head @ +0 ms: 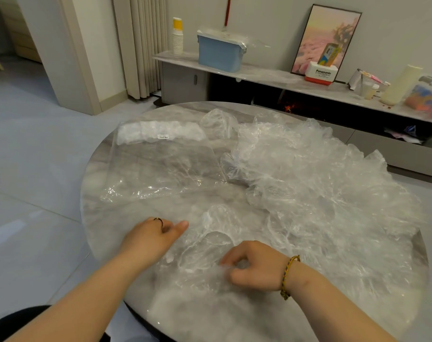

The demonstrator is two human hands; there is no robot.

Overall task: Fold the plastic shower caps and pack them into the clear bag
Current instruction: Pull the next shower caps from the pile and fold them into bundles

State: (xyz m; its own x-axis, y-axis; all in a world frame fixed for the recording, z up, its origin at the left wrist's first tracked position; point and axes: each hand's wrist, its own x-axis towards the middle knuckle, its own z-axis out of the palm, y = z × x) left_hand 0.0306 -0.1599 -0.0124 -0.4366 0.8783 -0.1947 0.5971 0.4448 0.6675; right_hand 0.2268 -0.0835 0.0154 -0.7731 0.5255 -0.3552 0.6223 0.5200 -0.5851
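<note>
The round marble surface (101,218) carries a big loose heap of shower caps (321,174) on its right side. The clear bag (160,164) lies flat at the far left, beside the heap. One cap (210,243) is spread out just in front of me. My right hand (254,265) pinches its near edge with curled fingers (228,260). My left hand (150,236) rests at its left edge, fingers tucked under and thumb out. I cannot tell whether it holds any plastic.
</note>
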